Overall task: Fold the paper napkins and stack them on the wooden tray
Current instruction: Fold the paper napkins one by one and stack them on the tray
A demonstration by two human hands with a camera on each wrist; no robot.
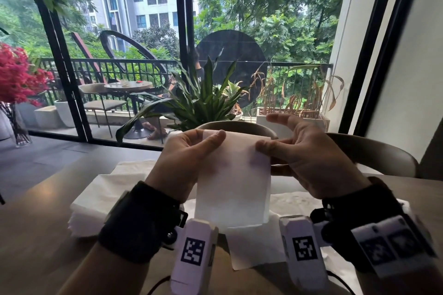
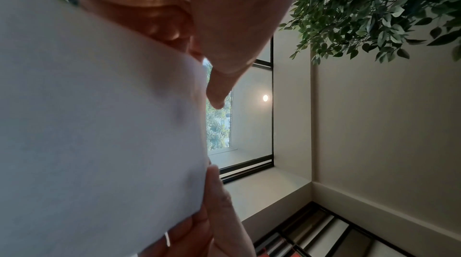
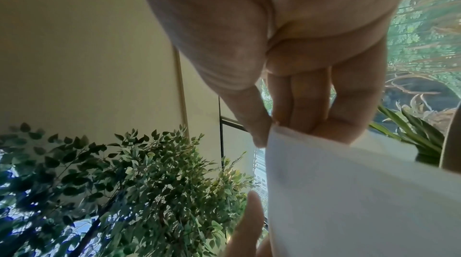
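Note:
I hold a white folded paper napkin (image 1: 233, 179) upright in the air above the table, its lower edge hanging toward me. My left hand (image 1: 189, 153) pinches its upper left side, thumb across the front. My right hand (image 1: 297, 151) pinches the upper right edge between thumb and fingers, index finger raised. In the left wrist view the napkin (image 2: 99, 123) fills the left half beside my thumb. In the right wrist view the napkin (image 3: 361, 192) hangs from my fingertips (image 3: 264, 135). No wooden tray shows in any view.
A pile of flat white napkins (image 1: 96, 199) lies on the wooden table (image 1: 36, 235) at left, more loose napkins (image 1: 256, 246) lie under my hands. A chair back (image 1: 374, 153) stands across the table. A potted plant (image 1: 203, 100) is behind it by the window.

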